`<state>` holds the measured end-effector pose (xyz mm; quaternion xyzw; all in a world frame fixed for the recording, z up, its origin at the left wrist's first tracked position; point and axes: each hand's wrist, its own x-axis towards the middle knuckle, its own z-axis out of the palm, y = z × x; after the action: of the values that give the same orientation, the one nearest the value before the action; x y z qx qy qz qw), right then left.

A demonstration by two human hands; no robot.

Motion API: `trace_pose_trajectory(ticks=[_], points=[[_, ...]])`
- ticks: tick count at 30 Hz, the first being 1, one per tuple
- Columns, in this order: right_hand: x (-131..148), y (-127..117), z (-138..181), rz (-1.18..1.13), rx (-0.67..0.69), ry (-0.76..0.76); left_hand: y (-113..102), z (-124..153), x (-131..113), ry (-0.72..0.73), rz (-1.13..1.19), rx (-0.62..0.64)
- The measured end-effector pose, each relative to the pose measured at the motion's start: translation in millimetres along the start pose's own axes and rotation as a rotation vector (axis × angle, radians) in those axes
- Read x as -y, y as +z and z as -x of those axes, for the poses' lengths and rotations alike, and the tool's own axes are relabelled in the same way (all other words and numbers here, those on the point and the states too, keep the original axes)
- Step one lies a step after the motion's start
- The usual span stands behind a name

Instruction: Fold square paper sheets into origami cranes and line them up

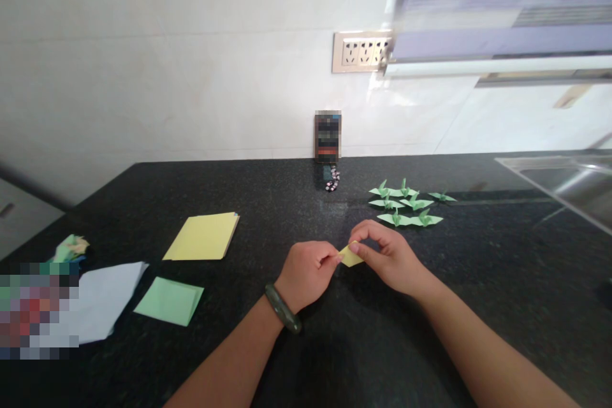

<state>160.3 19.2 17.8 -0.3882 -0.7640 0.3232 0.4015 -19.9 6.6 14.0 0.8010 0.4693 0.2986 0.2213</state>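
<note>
Nearest the viewer, a dark green bangle (283, 309) circles the left wrist. The folded green sheet (169, 302) lies on the dark desk (287, 204), just on the near side of the yellow paper stack (203, 236); the white sheets (115, 299) lie nearer than the stack and to its left. Right of the stack and slightly nearer, the left hand (306, 274) and right hand (389, 258) share the small folded yellow paper (351, 258). Each grip is closed to a pinch, the left on the paper's left end, the right on its upper edge. Farther off and right of the stack stand seven green paper birds (424, 220). Beyond the stack, to its right, a bead string (333, 180) lies before a blurred upright object (327, 137); above this, the wall carries a socket panel (362, 67).
</note>
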Motion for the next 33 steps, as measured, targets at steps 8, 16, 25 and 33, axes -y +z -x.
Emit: trace_pose_trajectory(ticks=[8,16,25,33], points=[[1,2,0,-0.158,0.111,0.151,3,1,0,-0.004,0.071,0.021],[-2,0,-1,-0.183,0.0,0.121,4,0,1,-0.012,0.085,0.006],[-8,-18,-2,-0.156,-0.179,0.164,7,1,3,-0.075,0.181,0.009],[1,-3,-1,-0.068,-0.016,0.07,9,-1,4,-0.072,0.203,0.001]])
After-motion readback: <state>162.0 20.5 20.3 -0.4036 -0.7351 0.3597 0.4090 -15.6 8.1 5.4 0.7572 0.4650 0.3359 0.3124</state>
